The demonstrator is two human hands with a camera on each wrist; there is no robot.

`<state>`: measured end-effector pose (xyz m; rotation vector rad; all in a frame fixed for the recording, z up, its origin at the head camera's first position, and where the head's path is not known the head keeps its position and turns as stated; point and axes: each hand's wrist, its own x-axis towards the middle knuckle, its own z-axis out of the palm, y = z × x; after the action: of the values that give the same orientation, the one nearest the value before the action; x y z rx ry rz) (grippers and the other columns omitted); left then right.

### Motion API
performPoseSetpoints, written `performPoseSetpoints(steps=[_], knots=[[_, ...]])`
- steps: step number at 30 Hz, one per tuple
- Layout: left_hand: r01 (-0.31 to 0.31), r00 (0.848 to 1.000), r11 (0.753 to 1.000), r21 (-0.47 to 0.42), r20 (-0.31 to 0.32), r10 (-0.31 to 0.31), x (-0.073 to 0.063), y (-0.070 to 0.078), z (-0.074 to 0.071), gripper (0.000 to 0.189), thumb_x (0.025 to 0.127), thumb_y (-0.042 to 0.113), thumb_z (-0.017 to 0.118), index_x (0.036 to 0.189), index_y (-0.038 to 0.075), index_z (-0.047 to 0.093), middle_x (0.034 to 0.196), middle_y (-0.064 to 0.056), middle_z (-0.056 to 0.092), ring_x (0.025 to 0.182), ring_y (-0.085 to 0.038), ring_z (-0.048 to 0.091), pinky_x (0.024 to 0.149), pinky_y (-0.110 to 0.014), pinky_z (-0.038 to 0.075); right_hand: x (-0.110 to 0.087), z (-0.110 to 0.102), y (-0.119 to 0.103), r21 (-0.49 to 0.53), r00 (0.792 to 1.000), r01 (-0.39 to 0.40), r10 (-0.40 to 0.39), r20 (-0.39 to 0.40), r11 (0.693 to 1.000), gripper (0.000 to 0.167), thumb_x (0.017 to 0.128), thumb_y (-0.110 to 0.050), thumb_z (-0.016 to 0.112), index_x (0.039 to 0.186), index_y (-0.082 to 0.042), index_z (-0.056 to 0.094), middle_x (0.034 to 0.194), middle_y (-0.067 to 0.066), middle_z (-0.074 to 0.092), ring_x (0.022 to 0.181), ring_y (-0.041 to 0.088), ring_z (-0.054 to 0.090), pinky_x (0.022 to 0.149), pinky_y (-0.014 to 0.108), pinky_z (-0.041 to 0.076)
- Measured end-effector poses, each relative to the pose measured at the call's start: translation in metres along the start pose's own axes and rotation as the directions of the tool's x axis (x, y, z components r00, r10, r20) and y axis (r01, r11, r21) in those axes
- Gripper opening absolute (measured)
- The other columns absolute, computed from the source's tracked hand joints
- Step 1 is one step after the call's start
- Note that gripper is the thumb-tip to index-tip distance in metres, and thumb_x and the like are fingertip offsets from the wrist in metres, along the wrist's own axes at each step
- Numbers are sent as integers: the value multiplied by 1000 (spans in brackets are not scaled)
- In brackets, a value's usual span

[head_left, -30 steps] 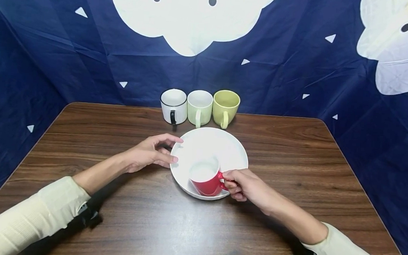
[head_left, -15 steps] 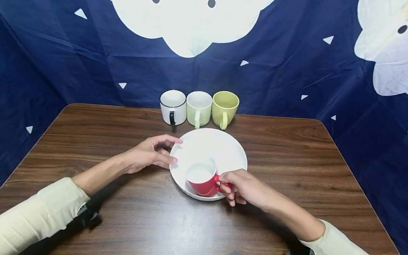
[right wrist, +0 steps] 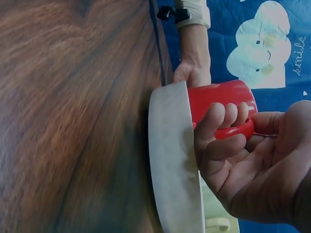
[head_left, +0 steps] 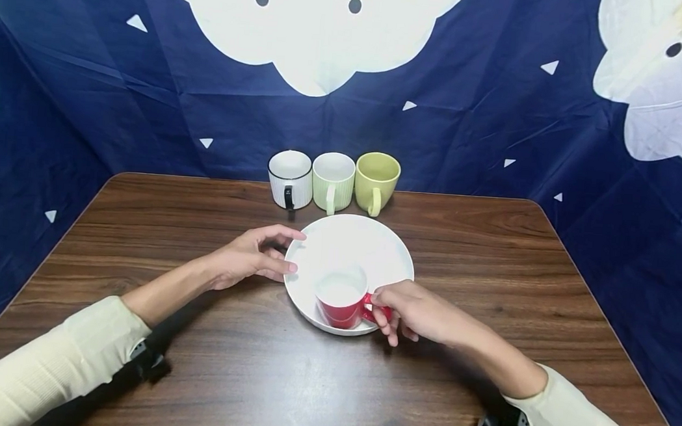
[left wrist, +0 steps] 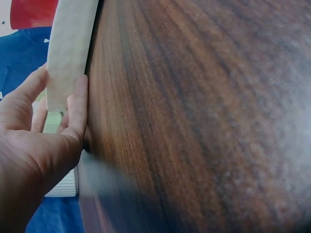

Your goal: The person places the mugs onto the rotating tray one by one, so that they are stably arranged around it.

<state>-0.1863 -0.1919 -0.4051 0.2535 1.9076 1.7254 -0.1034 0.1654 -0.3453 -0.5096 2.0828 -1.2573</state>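
A red mug (head_left: 341, 312) with a white inside stands upright in the near part of a large white plate (head_left: 386, 248). My right hand (head_left: 411, 312) holds the mug's handle, with fingertips through the loop in the right wrist view and the other fingers (right wrist: 218, 121) loosely bent. My left hand (head_left: 250, 256) is at the plate's left edge, thumb and index finger on the rim. In the left wrist view its fingers (left wrist: 80, 97) span the plate's side wall (left wrist: 73, 58), one low beside the tabletop.
Behind the plate, three mugs stand in a row: a white one (head_left: 290, 177) with black rim and handle, a pale green one (head_left: 334, 183) and a yellow-green one (head_left: 377, 176). They are close to the wooden table's (head_left: 208, 374) back edge, before a blue cloth (head_left: 470, 116).
The red mug has shifted slightly left, then back right, within the plate. My right hand's lower fingers have loosened from the handle. The left hand and plate stay put.
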Motion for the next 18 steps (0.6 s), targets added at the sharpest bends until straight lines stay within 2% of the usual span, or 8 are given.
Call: performPoseSetpoints(steps=[7, 14, 18], knots=[[3, 1000, 1000, 4, 3, -3, 1, 1, 0, 77, 94, -7, 84, 163, 3, 52, 144, -21, 54, 104, -17, 76, 96, -44, 70, -2, -8, 8, 2, 999, 10, -10, -33, 1000, 31, 113, -17, 46, 96, -1, 67, 85, 8, 69, 57, 14, 62, 47, 23, 38], [1, 1000, 1000, 2, -4, -1, 1, 1, 0, 76, 94, -8, 84, 162, 3, 53, 144, -20, 54, 104, -18, 76, 97, -45, 70, -4, -13, 13, -88, 995, 101, -102, -5, 991, 16, 116, -20, 63, 109, -6, 67, 92, 20, 70, 59, 24, 62, 48, 27, 49], [4, 1000, 1000, 5, -4, -4, 1, 1, 1, 76, 94, -7, 85, 162, 3, 53, 144, -21, 54, 105, -18, 76, 97, -45, 70, -4, -15, 15, -164, 989, 150, -149, 21, 975, 15, 118, -21, 60, 111, -9, 66, 82, 10, 66, 62, 27, 63, 52, 28, 50]])
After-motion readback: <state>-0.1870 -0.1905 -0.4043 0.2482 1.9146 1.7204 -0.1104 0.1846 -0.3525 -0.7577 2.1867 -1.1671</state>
